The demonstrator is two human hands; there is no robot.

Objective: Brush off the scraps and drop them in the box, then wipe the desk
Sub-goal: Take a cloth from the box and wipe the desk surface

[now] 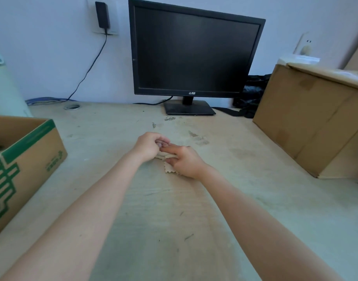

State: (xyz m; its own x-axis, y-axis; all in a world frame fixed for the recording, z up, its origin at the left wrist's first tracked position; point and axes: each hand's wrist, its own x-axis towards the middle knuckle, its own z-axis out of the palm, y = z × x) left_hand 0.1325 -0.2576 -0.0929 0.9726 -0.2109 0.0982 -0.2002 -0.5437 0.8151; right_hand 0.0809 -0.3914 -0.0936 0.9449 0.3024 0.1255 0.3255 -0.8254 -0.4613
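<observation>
- right hand (184, 162) fingers pinch a beige cloth (170, 169) lying mid-table (153, 220).
- left hand (147, 147) fingers curled at the cloth's edge; cannot tell if they grip it.
- scraps (200, 141) lie just beyond the hands; green-printed box (32, 159) at far left.

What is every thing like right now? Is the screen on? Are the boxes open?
monitor, off, screen dark.
green-printed box, open on top.
plain box, flaps folded down.
desk, stained, with scraps left on it.
cloth, crumpled under the hands.
right hand, grips the cloth.
left hand, fingers curled; grip hidden.
charger, plugged in.
</observation>
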